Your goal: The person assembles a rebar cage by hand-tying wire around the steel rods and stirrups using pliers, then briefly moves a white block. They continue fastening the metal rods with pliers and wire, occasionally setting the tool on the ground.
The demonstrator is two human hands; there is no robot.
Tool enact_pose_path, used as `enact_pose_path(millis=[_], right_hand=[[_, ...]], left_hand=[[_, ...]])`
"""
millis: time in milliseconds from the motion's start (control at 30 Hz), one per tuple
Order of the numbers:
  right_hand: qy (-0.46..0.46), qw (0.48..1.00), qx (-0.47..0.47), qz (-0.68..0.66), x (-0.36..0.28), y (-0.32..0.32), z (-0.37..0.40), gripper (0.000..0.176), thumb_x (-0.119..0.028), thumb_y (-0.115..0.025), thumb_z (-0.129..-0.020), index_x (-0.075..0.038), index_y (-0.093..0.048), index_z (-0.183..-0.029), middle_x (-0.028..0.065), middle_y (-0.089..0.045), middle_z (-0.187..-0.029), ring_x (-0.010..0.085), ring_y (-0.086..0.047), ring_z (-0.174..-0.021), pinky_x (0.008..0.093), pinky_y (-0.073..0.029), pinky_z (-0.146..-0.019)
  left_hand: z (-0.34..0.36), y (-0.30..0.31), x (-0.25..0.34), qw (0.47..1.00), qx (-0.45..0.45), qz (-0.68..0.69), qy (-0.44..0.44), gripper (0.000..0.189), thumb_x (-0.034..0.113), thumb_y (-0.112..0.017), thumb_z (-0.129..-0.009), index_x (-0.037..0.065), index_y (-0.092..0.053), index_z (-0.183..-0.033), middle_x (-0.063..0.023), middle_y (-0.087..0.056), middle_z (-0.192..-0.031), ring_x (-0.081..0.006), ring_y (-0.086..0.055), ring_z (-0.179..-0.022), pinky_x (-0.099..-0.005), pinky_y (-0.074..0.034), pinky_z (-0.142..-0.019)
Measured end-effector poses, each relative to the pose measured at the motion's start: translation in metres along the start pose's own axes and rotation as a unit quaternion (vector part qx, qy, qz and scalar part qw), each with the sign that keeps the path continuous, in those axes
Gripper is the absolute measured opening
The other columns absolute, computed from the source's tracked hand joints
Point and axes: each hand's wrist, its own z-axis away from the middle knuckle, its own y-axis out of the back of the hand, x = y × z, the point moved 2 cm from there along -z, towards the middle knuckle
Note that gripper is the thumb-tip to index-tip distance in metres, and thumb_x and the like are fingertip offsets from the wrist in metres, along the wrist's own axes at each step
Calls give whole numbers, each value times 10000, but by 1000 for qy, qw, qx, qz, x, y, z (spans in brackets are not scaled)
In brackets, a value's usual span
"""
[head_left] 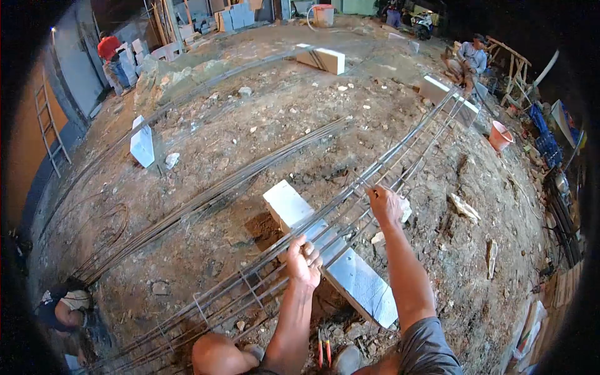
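A long rebar cage (250, 279) runs diagonally from lower left to upper right, its parallel bars crossed by square stirrups near me. It rests across a pale block (365, 287) on the ground. My left hand (303, 261) is closed in a fist at the bars above this block; what lies inside the fingers is hidden. Farther along, my right hand (385, 205) is also closed, its fingertips pressed together at the bars. Whatever they pinch is too small to make out. Pliers (324, 351) with red handles lie on the ground between my feet.
Loose rebar (212, 190) lies left of the cage. More pale blocks (142, 142) stand around the rough, stony soil. Another block (450, 100) supports the cage's far end, where a person (472, 59) sits. Another person (65, 309) is at lower left. An orange bucket (500, 135) stands right.
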Motion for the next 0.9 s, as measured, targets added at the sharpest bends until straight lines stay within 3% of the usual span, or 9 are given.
enact_pose_path(millis=[200, 400, 500, 533, 567, 600, 667, 800, 900], right_hand=[[-23, 981, -185, -57, -6, -12, 29, 318, -401, -670, -833, -103, -732, -927, 166, -697, -831, 373, -665, -809, 476, -511, -719], [-7, 999, -39, 33, -6, -4, 48, 531, -537, -615, -861, -51, -683, -1065, 223, -661, -935, 388, -657, -889, 468, -527, -746], [-36, 993, -101, 46, -7, 12, 46, 492, -474, -470, -960, -83, -583, -1236, 255, -642, -1014, 404, -652, -900, 511, -516, -757], [-55, 989, -136, 13, -12, 28, 50, 453, -428, -419, -993, -87, -561, -1256, 262, -638, -1023, 412, -649, -903, 527, -509, -771], [81, 986, -134, 50, -13, 44, 60, 363, -318, -382, -1018, -72, -579, -1199, 274, -646, -1022, 433, -638, -941, 542, -490, -814], [-22, 985, -166, 35, -23, 67, 67, 321, -267, -399, -1011, -53, -574, -1174, 260, -655, -1022, 447, -639, -922, 528, -494, -798], [29, 988, -137, -64, 0, 86, 80, 296, -234, -430, -1000, -41, -570, -1174, 244, -666, -987, 439, -643, -904, 499, -503, -758], [-146, 899, -333, -245, -49, 184, 120, 264, -147, -451, -965, -17, -605, -1135, 72, -617, -792, 122, -544, -658, 299, -470, -606], [-33, 858, -377, -347, -25, 162, 180, 244, -93, -460, -943, -22, -624, -1109, 35, -591, -757, 75, -474, -578, 234, -388, -500]], left_hand=[[-5, 7, -15, 999, 11, -23, -38, 230, 300, -570, -936, 179, -439, -791, 56, -416, -620, -64, -321, -465, -243, -267, -447], [-15, 30, -24, 969, 45, -228, -83, 204, 235, -534, -971, 66, -544, -1084, -69, -616, -819, -128, -570, -635, -292, -454, -559], [-12, 51, -30, 913, 43, -399, -79, 382, 257, -583, -944, 1, -519, -1222, -119, -659, -938, -184, -639, -739, -352, -502, -636], [-7, 57, -25, 828, 30, -537, -158, 400, 271, -616, -917, 1, -520, -1197, -145, -655, -924, -235, -643, -755, -391, -508, -656], [-1, 60, -23, 716, 10, -658, -232, 421, 286, -649, -890, 2, -520, -1172, -170, -650, -911, -286, -646, -770, -431, -513, -676], [6, 62, -23, 716, 9, -661, -224, 421, 286, -649, -890, 2, -520, -1172, -170, -650, -911, -286, -646, -770, -431, -513, -676], [18, 53, -19, 664, 35, -727, -174, 689, 304, -725, -836, -72, -434, -1335, -209, -660, -1086, -303, -679, -953, -412, -526, -803], [23, 65, -25, 672, 10, -712, -205, 649, 310, -771, -799, 14, -478, -1296, -188, -678, -1054, -322, -681, -934, -418, -532, -776], [27, 61, -30, 631, 5, -739, -236, 730, 338, -792, -753, 41, -409, -1298, -226, -669, -1083, -393, -668, -937, -481, -524, -785]])
